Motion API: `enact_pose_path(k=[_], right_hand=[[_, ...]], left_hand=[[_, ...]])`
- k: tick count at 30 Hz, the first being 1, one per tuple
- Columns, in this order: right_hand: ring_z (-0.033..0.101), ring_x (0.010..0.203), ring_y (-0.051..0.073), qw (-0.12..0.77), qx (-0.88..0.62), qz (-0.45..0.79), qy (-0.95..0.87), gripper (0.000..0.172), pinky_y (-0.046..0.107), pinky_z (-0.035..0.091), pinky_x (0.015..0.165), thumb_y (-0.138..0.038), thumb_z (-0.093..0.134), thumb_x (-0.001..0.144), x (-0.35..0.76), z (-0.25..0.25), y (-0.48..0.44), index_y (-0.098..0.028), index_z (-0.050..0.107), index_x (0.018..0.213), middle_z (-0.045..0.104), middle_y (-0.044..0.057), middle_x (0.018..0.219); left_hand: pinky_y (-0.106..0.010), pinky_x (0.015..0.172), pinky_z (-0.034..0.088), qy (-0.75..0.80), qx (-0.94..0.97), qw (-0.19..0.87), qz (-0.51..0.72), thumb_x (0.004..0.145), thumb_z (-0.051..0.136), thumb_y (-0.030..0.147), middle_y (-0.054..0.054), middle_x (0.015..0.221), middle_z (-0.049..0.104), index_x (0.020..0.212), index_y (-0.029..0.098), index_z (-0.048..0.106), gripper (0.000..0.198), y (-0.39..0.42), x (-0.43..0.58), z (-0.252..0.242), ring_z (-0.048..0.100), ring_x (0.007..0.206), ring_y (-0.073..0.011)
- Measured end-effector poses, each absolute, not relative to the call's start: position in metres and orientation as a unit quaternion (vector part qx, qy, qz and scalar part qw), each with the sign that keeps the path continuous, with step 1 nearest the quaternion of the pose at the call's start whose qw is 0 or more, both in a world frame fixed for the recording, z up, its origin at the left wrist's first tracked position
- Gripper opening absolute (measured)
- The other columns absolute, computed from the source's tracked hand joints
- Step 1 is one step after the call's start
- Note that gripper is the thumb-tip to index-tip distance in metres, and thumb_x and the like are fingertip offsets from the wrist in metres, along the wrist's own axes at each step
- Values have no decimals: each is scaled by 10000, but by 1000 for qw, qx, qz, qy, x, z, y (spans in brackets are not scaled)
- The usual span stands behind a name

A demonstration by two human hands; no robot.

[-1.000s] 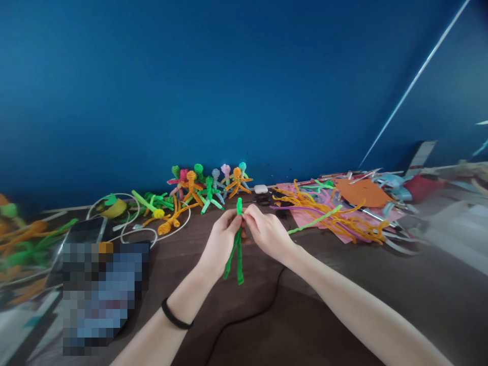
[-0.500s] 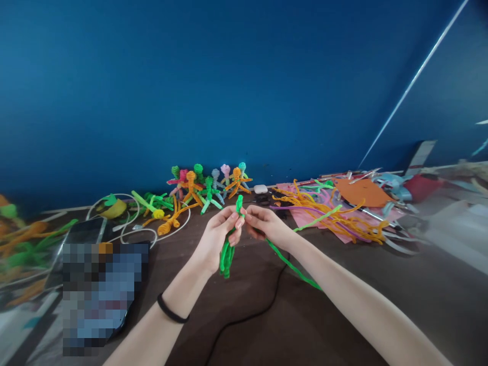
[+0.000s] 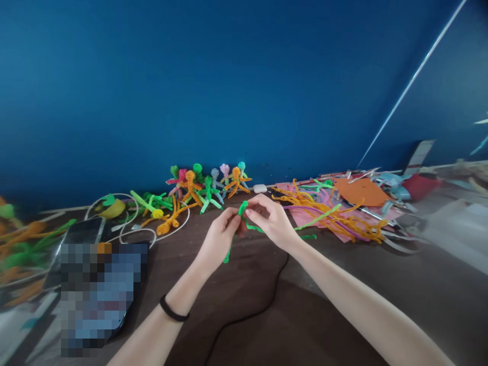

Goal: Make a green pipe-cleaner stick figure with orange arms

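Note:
Above the middle of the dark table, my left hand (image 3: pixel 218 239) is closed round a green pipe cleaner piece (image 3: pixel 243 207). Its looped top pokes up over the fingers, and green legs hang below the palm. My right hand (image 3: pixel 275 223) is closed at the right side of that top, thumb and index finger pinching the green pipe cleaner. One loose green strand (image 3: pixel 254 228) runs under the right hand, and its end shows past the right wrist. Behind the hands stand several pipe cleaner figures, among them a green one (image 3: pixel 208 193) and an orange one (image 3: pixel 189 184).
Orange pipe cleaners (image 3: pixel 324 209) lie on pink sheets at the right, beside an orange sheet (image 3: pixel 360 192). A small white case (image 3: pixel 260 188) sits near the blue wall (image 3: pixel 244 91). At the left lie a partly blurred phone (image 3: pixel 129 284) and a white cable (image 3: pixel 147 230). A black cable (image 3: pixel 263 311) crosses the front.
My right hand has turned and risen slightly, with its knuckles higher. The loose green strand has drawn in from below the right forearm. The green top now tilts right.

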State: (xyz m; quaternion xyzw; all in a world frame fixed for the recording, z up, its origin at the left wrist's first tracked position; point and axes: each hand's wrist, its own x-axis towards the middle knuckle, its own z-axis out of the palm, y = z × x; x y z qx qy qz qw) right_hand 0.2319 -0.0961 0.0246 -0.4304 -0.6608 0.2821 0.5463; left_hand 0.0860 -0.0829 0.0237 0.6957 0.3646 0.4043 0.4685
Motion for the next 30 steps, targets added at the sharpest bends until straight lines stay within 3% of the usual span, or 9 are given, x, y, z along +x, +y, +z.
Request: enact_pose_path(k=[8, 17, 25, 30], right_hand=[[544, 707, 127, 536, -429, 257, -680, 76, 258, 446, 643, -219, 526, 765, 236, 25, -96, -166, 554, 811, 569, 27, 787], [537, 712, 118, 530, -403, 256, -700, 87, 244, 433, 634, -141, 499, 741, 239, 32, -98, -160, 578, 771, 568, 24, 789], [556, 740, 135, 519, -391, 266, -712, 89, 268, 453, 668, -183, 513, 768, 241, 32, -99, -161, 575, 828, 573, 39, 821], [551, 708, 123, 511, -404, 251, -716, 72, 258, 451, 662, -192, 507, 782, 241, 26, -95, -167, 566, 814, 576, 26, 799]], left_hand=[[-213, 584, 369, 387, 744, 377, 392, 821, 414, 312, 25, 598, 526, 702, 180, 529, 211, -86, 84, 24, 479, 579, -107], [-202, 589, 368, 377, 767, 358, 377, 824, 401, 261, 22, 613, 520, 686, 179, 519, 199, -88, 84, 26, 472, 586, -103], [-210, 580, 379, 391, 713, 440, 381, 794, 454, 331, 14, 582, 521, 619, 173, 518, 244, -86, 86, 28, 471, 572, -108], [-240, 641, 422, 407, 691, 457, 385, 770, 483, 301, -17, 641, 598, 683, 169, 574, 183, -86, 89, 27, 557, 645, -145]])
